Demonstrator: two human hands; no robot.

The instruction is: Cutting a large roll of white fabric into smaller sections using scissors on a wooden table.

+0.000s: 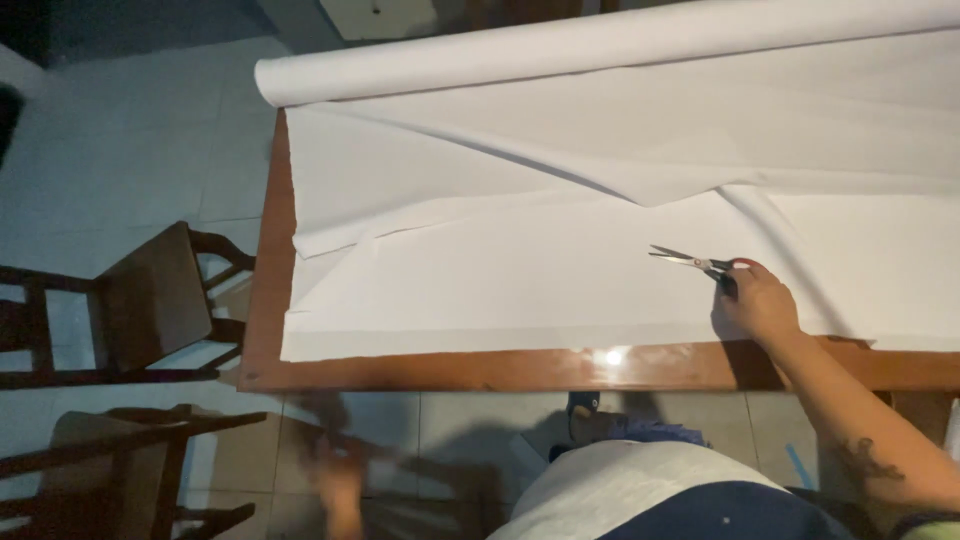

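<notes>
- Where the frame's 9 o'clock edge lies, 2 wooden chairs stand on the pale tiled floor (130,130): the upper chair (150,300) faces the table, the lower chair (110,450) sits at 8 o'clock.
- At 7 o'clock the left hand (338,480) hangs below the table edge, over the floor, blurred; I cannot tell whether it is clenched or loose, and it touches nothing visible.
- From 10 to 3 o'clock a wooden table (265,300) carries a white sheet (500,290), unrolled from a roll (560,50) lying along the far side at 12 o'clock.
- Folds crease the sheet near the centre and toward 2 o'clock; its near edge runs just inside the table's glossy rim.
- At 3 o'clock the right hand (762,305) rests on the sheet, fingers clenched in the handles of scissors (692,262).
- Their blades point toward 9 o'clock, slightly parted, lying on the sheet.
- At 6 o'clock the person's white and dark top (650,495) fills the bottom.
</notes>
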